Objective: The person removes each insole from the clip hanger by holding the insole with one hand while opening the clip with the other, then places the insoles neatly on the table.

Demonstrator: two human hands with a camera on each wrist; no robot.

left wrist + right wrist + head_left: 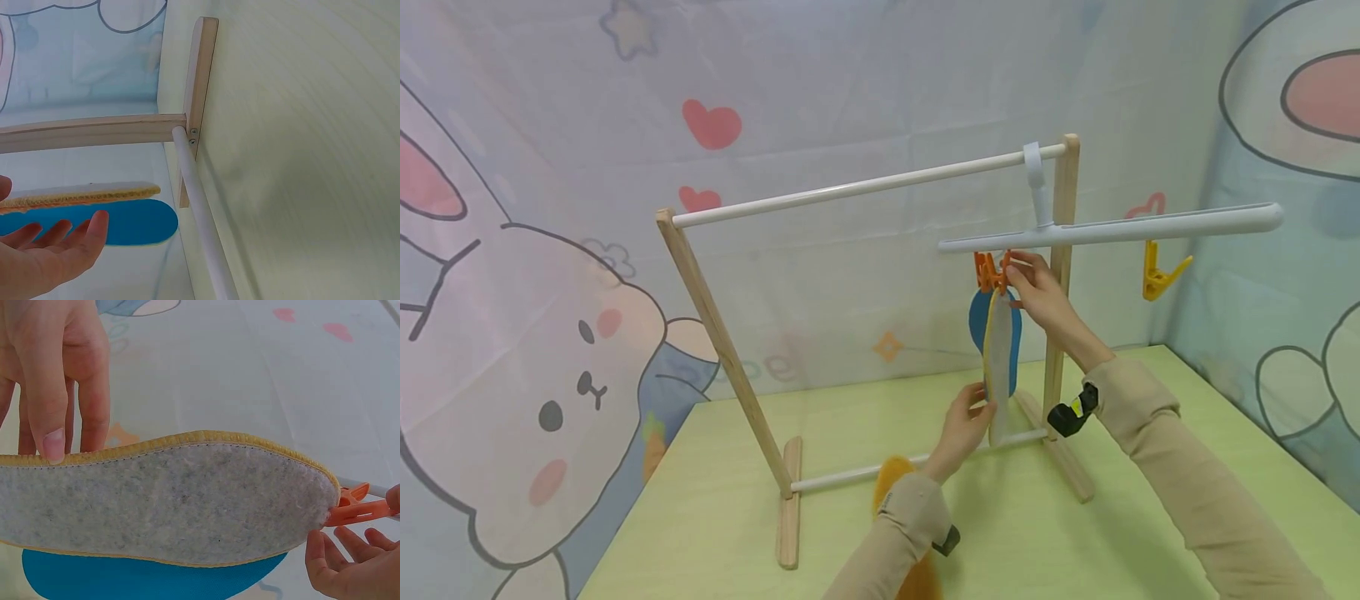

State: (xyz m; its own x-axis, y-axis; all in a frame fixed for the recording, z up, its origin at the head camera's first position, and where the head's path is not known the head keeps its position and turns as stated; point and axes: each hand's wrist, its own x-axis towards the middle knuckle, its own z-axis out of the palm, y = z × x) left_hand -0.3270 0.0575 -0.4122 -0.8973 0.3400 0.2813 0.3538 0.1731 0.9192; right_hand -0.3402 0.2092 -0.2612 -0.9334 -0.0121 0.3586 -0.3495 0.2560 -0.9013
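Note:
A shoe insole with grey felt backing and a yellow edge (187, 500) hangs upright beneath an orange clothespin (359, 512). My right hand (1041, 292) is up at this clothespin, its upper fingers pinching the handle while the lower fingers spread beside the insole's top. Lower down, my left hand (962, 425) lightly holds the insole's edge, thumb on the grey face and fingers on the other side. Behind it hangs a blue-faced insole (140, 225), below another orange clothespin (982, 271). Both clothespins are under the white hanger (1165, 227).
A white rail (865, 185) on wooden posts (722, 342) carries the hanger. A yellow clothespin (1157, 279) hangs toward the hanger's right end. An orange-yellow insole (891, 479) lies on the table (730, 475), partly under my left forearm. A low white bar (203, 219) joins the stand's feet.

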